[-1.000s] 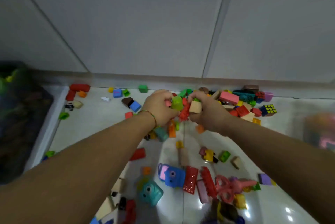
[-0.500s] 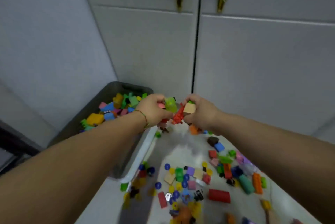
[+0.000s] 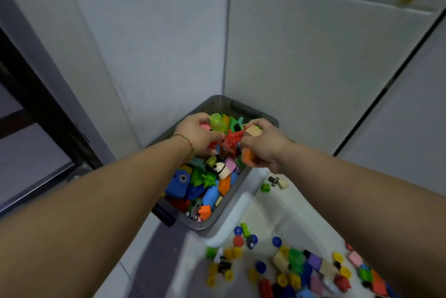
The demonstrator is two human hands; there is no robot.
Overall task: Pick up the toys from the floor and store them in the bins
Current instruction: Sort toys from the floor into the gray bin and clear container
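Both my hands hover together over a grey bin (image 3: 224,210) in the corner, which is filled with coloured toy blocks. My left hand (image 3: 196,134) grips a handful that includes a translucent green piece (image 3: 217,122) and a pink one. My right hand (image 3: 263,144) grips a tan block (image 3: 253,131) and an orange block (image 3: 247,156). A red spiky toy (image 3: 231,140) is held between the two hands. More loose toys (image 3: 296,266) lie scattered on the white floor at the lower right.
White cabinet doors (image 3: 313,56) and a wall meet behind the bin. A dark frame (image 3: 48,114) stands at the left. A green piece (image 3: 265,187) and small bits lie on the floor right of the bin.
My hands carried the handful from the floor pile leftward and now hold it above the bin. The view swung left, bringing the bin under the hands.
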